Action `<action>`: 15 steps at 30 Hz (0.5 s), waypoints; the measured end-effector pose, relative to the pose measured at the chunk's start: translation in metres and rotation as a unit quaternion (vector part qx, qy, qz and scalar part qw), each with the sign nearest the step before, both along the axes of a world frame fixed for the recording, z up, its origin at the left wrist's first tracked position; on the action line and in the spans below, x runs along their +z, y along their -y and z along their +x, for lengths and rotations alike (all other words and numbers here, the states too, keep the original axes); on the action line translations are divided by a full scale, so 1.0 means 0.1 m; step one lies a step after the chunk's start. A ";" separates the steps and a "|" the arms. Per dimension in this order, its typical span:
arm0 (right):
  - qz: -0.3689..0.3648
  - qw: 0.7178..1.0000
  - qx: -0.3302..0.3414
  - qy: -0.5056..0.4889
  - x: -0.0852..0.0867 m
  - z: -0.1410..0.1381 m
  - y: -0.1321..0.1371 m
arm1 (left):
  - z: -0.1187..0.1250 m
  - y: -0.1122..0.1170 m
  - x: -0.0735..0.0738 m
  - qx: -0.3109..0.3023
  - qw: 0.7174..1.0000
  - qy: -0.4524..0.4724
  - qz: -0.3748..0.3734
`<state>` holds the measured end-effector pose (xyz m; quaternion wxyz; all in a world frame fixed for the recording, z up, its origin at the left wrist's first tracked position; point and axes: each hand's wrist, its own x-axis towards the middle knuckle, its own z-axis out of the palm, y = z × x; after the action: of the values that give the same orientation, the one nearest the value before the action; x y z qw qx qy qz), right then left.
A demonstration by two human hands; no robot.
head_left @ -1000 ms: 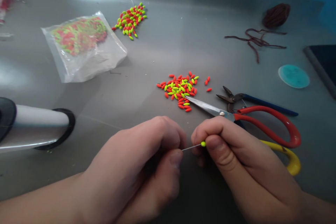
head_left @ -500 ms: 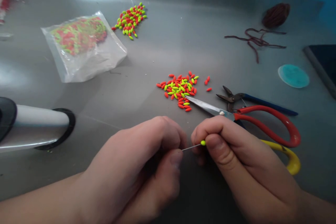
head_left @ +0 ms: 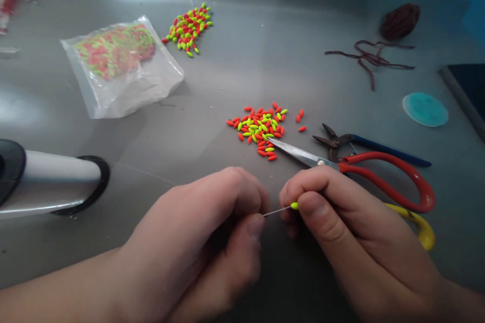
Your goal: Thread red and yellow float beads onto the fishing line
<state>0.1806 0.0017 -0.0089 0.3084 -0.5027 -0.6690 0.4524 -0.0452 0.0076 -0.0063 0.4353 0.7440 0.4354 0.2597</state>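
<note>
My left hand (head_left: 212, 232) is closed, its thumb and fingertips pinching a thin pale line (head_left: 276, 211) that could be thread or wire. That line runs to a small yellow-green oval bead (head_left: 294, 206), which sticks out from the pinched thumb and forefinger of my right hand (head_left: 337, 227). How far the line passes through the bead is hidden by the fingers. Beyond both hands lies a pile of red and yellow-green beads (head_left: 259, 126). Scissors (head_left: 386, 161) with one red and one yellow handle lie behind my right hand, blade tip touching the pile.
Blue-handled pliers (head_left: 390, 150) lie beyond the scissors. Farther off are a clear bag of beads (head_left: 125, 70), a second bead pile (head_left: 189, 28), brown yarn (head_left: 399, 21), a turquoise disc (head_left: 425, 109) and a dark flat object (head_left: 468, 88). A white spool (head_left: 60, 174) stands at left.
My right hand has shifted very slightly to the right with the bead, and a touch more line shows between the hands. My left hand is almost unmoved.
</note>
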 end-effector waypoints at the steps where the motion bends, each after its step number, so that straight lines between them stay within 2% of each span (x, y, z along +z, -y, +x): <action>1: 0.000 1.000 0.001 -0.002 0.00 0.01 0.00 | 0.00 0.00 0.00 -0.004 1.000 -0.005 0.002; 10: -0.002 0.996 -0.060 -0.065 -0.05 0.07 0.09 | 0.03 -0.06 0.00 -0.027 0.999 -0.030 -0.006; 15: 0.053 0.996 -0.068 -0.003 -0.01 0.10 0.13 | 0.05 -0.06 0.02 -0.042 0.999 -0.019 0.005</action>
<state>0.1907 -0.0108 -0.0094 0.3670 -0.5285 -0.6553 0.3957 -0.0401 0.0137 -0.0045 0.4335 0.7688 0.4105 0.2292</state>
